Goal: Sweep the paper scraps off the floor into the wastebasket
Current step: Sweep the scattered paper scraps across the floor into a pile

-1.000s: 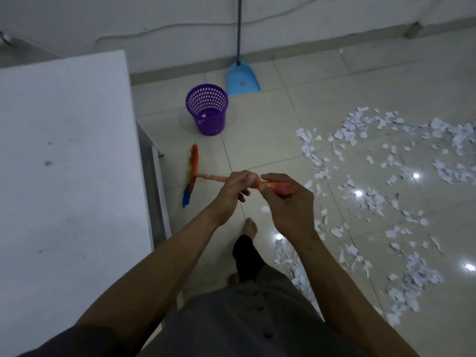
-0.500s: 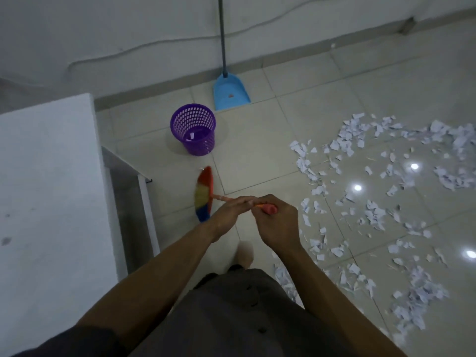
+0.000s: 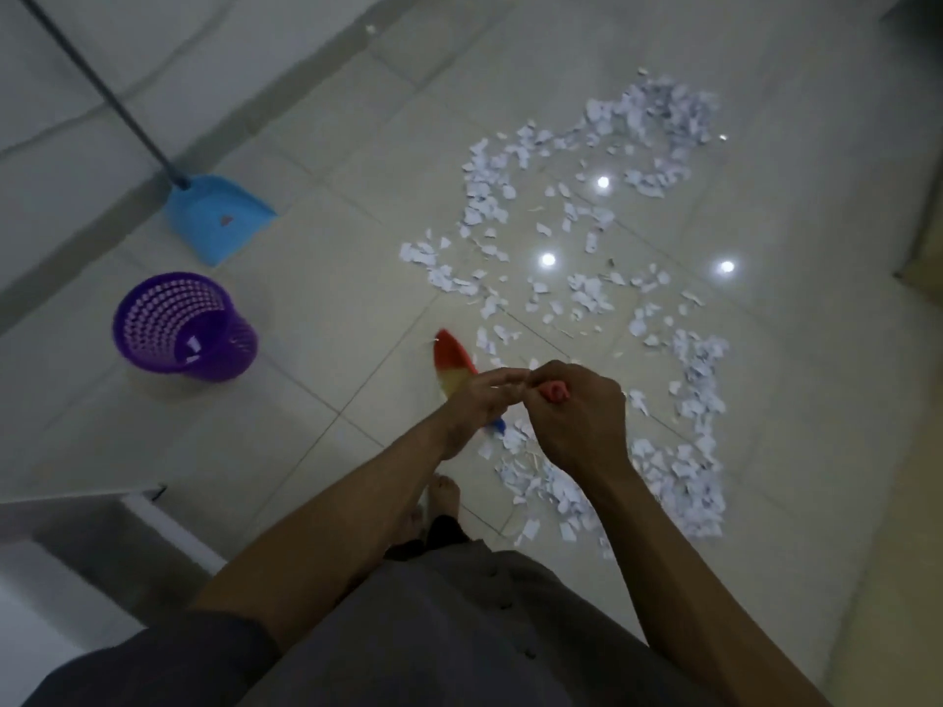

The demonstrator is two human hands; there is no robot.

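White paper scraps (image 3: 587,293) lie scattered over the tiled floor in the middle and right of the view. I hold a broom with an orange handle and a red, yellow and blue head (image 3: 451,372). My right hand (image 3: 576,415) grips the end of the handle. My left hand (image 3: 479,400) holds the handle just below, its fingers wrapped around it and hiding most of the shaft. The broom head is over the floor at the near left edge of the scraps. A purple mesh wastebasket (image 3: 153,318) stands upright on the floor at the left, apart from the scraps.
A blue dustpan (image 3: 219,222) with a long grey handle (image 3: 97,89) leans near the wall behind the wastebasket. A white table corner (image 3: 76,507) juts in at the lower left. My bare foot (image 3: 444,497) stands beside the nearest scraps. A wall runs along the back left.
The view has swung right and down, away from the table and over the scraps. The broom head has moved right, from near the wastebasket to the edge of the scraps. Both hands keep their hold.
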